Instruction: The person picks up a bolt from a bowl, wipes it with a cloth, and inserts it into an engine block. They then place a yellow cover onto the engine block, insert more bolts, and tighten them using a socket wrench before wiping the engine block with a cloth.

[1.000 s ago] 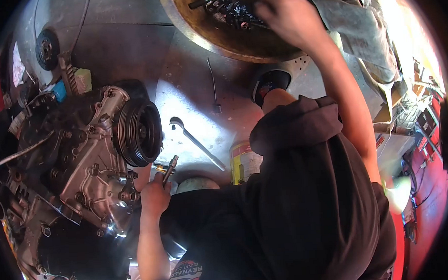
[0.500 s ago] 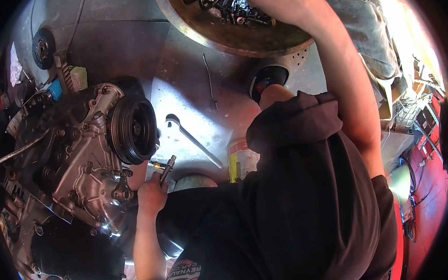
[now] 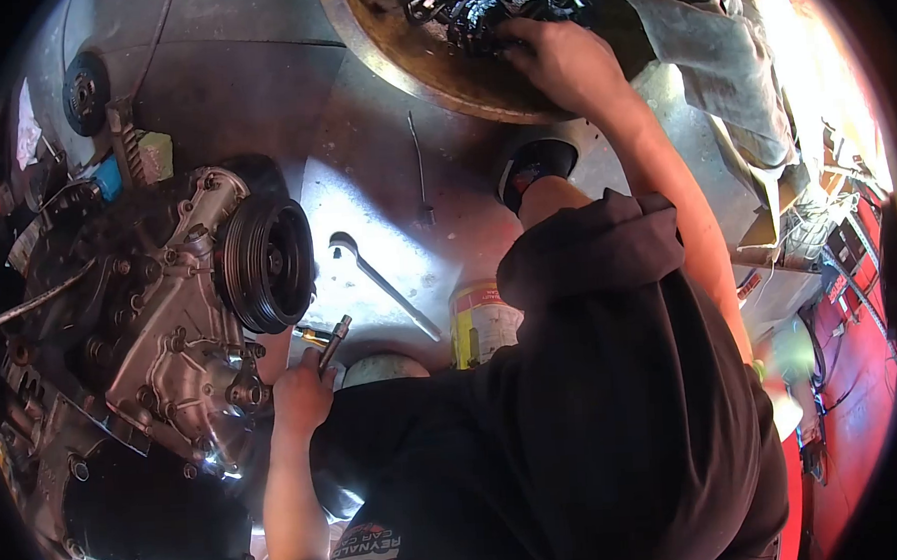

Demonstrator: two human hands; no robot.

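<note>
Left hand grips tool; right hand, fingertips obscured, reaches into basin

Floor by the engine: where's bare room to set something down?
Bare floor shows between the pulley and thin rod, and above the ratchet toward the basin. It's crowded inside the basin, where your right hand is among loose parts.

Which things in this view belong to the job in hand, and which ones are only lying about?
Seemingly in the job:
engine
socket tool, in the left hand
round pan of metal parts, right hand inside

Seemingly just lying about:
long-handled ratchet, perhaps usable
thin rod
labelled can
grey cloth
</note>
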